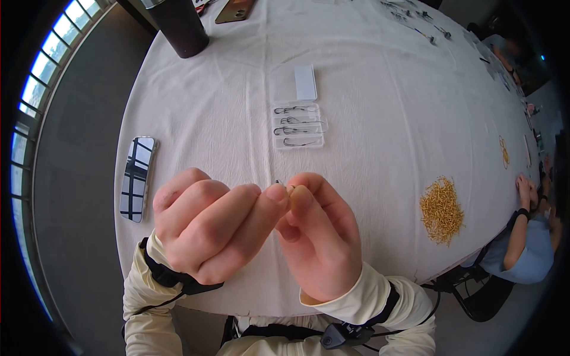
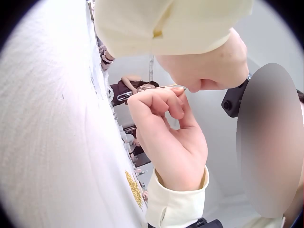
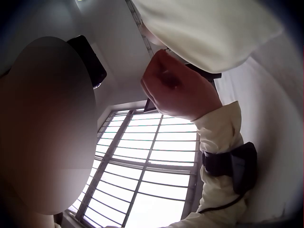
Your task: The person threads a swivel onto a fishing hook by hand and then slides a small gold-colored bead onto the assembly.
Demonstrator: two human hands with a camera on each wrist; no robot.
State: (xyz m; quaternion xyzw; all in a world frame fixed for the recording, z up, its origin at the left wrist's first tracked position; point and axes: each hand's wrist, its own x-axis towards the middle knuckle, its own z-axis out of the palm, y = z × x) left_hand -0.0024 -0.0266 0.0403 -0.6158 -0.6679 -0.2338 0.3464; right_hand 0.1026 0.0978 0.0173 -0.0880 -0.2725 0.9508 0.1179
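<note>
Fingertips meet above a white-covered table (image 1: 368, 118), a small slender piece (image 1: 277, 182) pinched where the left hand (image 1: 208, 225) and right hand (image 1: 323, 243) come together.
Neither hand is clearly nearer the piece: it sits at the joined tips, each hand's finger and thumb closed in around it, and whether it is one part or two cannot be told. In the left wrist view its long axis points outward, away from the wearer. Straight ahead lies an open clear box (image 1: 300, 148), its dark hooks (image 1: 277, 132) set crosswise; a pile of gold-coloured pieces (image 1: 442, 210) lies off to the right, nearer the right hand, while a phone (image 1: 135, 178) rests beyond the left.
</note>
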